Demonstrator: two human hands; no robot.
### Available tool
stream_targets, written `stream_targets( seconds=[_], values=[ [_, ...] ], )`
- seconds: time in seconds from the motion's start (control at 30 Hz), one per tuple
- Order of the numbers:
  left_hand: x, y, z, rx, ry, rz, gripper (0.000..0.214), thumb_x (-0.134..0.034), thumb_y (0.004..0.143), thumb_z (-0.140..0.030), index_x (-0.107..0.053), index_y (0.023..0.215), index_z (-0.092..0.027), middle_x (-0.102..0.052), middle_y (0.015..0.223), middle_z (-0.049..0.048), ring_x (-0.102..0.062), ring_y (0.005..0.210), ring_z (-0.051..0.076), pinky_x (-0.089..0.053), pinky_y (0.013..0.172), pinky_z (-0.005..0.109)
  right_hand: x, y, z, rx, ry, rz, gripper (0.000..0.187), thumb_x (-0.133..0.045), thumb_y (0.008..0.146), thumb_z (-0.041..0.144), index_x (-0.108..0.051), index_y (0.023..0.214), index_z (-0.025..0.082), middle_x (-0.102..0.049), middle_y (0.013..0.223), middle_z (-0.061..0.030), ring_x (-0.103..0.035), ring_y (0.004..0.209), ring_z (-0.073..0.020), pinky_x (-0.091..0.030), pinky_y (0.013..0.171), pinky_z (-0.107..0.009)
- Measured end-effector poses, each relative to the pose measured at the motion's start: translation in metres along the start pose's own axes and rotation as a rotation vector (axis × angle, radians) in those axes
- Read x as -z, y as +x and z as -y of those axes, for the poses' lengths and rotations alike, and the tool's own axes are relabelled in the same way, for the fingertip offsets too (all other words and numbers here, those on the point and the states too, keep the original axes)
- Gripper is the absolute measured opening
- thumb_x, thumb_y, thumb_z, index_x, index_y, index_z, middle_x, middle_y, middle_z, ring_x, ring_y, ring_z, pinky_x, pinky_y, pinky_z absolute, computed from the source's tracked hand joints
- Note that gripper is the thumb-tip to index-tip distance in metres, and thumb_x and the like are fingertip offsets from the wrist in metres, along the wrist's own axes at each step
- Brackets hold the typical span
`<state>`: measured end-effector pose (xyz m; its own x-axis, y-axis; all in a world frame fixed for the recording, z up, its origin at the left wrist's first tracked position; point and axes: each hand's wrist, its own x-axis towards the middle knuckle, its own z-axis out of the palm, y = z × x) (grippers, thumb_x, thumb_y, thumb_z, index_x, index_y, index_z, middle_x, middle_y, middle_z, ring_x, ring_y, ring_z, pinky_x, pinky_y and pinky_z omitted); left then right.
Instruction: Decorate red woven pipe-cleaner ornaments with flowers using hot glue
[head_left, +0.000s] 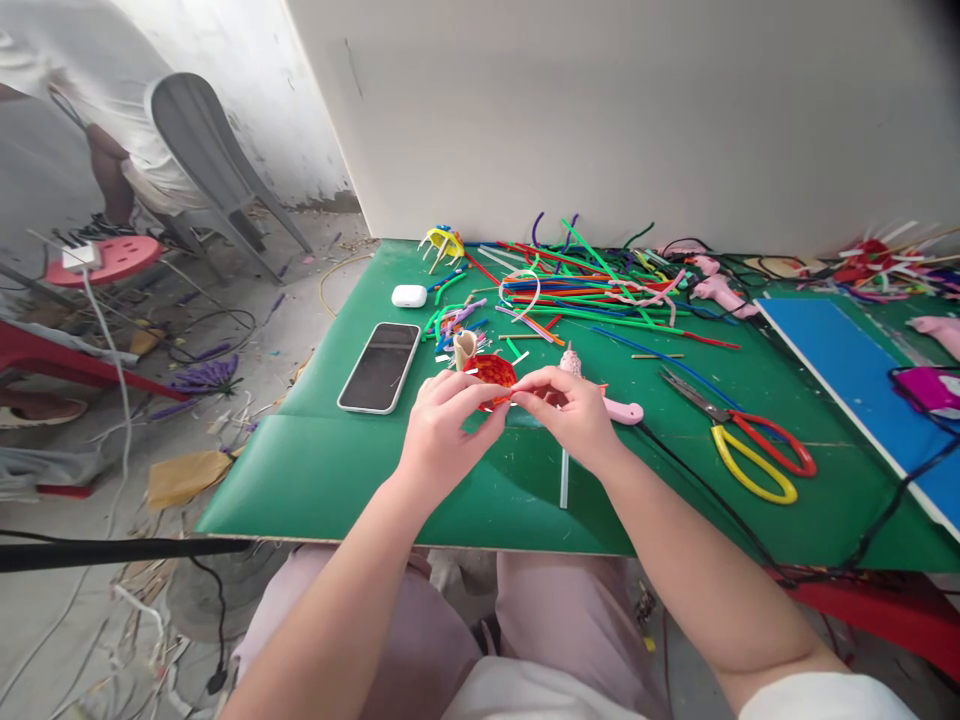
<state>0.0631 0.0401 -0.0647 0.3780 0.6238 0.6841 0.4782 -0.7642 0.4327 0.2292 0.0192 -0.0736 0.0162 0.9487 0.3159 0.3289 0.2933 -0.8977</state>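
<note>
My left hand [452, 420] and my right hand [564, 408] meet over the middle of the table, thumbs and index fingers pinched together. What sits between the fingertips is too small and covered to make out. Right behind them is a red round, bowl-like piece [489, 372] with a textured surface, its near edge overlapped by my fingers. A cream tube [464, 347] stands beside it. Partly hidden by my right hand lies a pink glue gun [624, 411], nozzle up, with a translucent glue stick [564, 480] on the near side.
Scissors [739, 430] lie to the right, a phone [380, 367] and white earbud case [409, 296] to the left. Colourful pipe cleaners [585, 290] spread across the back, near a yellow piece with white sticks [444, 243]. A blue board [847, 370] lies far right. Another person sits at left.
</note>
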Motion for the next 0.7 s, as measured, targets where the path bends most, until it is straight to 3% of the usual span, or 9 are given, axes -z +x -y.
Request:
stream_targets(
  seconds=[0.5,0.7],
  values=[
    [0.002,0.001,0.003,0.048,0.056,0.029,0.006,-0.055,0.079,-0.019,-0.061,0.077,-0.019,-0.063,0.072,-0.0009,-0.054,0.07,0.012,-0.042,0.07,0.028,0.0,0.0,-0.002,-0.004,-0.022,-0.003,0.011,-0.063,0.076,0.033,-0.066,0.079,0.023,-0.066,0.075,0.0016,-0.057,0.061,-0.0097,-0.042,0.051,-0.021],
    [0.026,0.003,0.023,0.201,0.158,0.344,0.014,-0.051,0.082,-0.027,-0.064,0.084,-0.022,-0.065,0.082,0.0004,-0.055,0.078,0.015,-0.042,0.072,0.028,0.005,0.003,-0.002,-0.075,0.04,-0.11,0.017,-0.057,0.08,0.036,-0.065,0.088,0.023,-0.065,0.069,0.0013,-0.055,0.054,-0.0089,-0.041,0.045,-0.02]
  ],
)
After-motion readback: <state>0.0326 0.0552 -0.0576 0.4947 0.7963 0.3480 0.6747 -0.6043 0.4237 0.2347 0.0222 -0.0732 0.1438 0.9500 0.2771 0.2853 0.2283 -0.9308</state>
